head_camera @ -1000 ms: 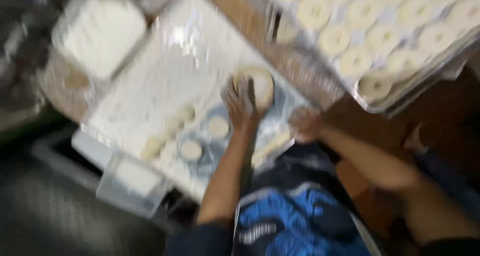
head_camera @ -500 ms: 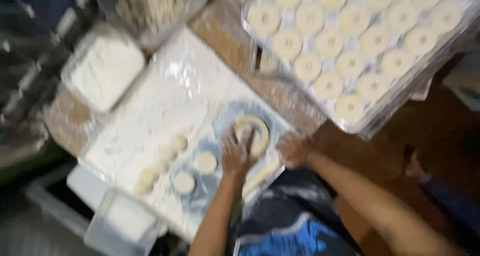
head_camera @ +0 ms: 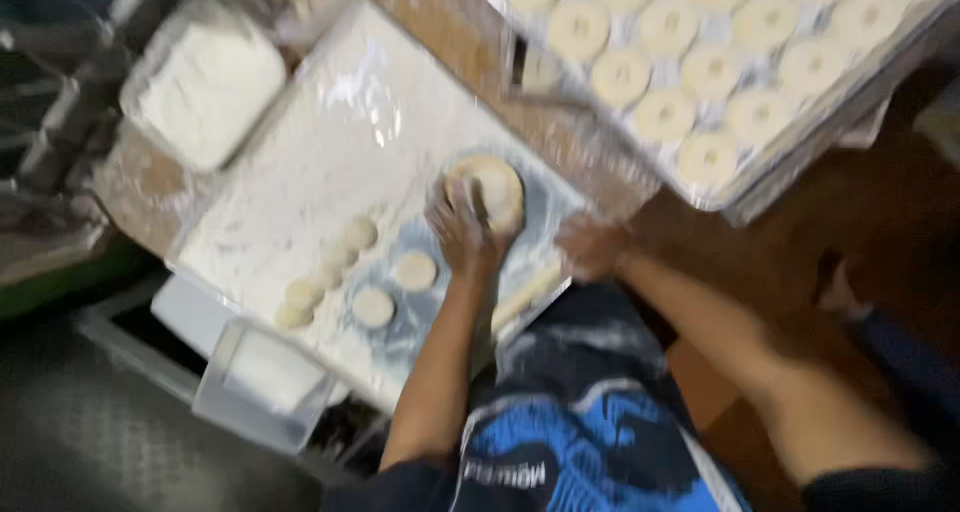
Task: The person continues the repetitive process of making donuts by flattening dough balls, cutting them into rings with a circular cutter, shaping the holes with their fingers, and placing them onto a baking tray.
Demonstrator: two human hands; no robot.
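The left hand (head_camera: 462, 234) lies spread, fingers wide, flat on a round disc of dough (head_camera: 487, 190). The disc sits on the near right part of the floured board (head_camera: 300, 172), on a patch where the flour is thin. The right hand (head_camera: 590, 247) rests at the board's near right edge, just beside a rolling pin (head_camera: 528, 290) that lies along that edge. Motion blur hides whether it grips the pin or only touches the board: cannot tell.

Two smaller flattened rounds (head_camera: 395, 287) lie left of the pressing hand, and a short row of dough balls (head_camera: 325, 272) runs beyond them towards the board's middle. A tray of ring-shaped dough pieces (head_camera: 680, 67) stands at the far right. A white tub of flour (head_camera: 205, 77) stands at the far left.

Judgement: pressing is best done with the palm level and centred on the disc, so that thickness stays even. The bare patch under the disc suggests a risk of sticking; a light dusting would guard against tearing.
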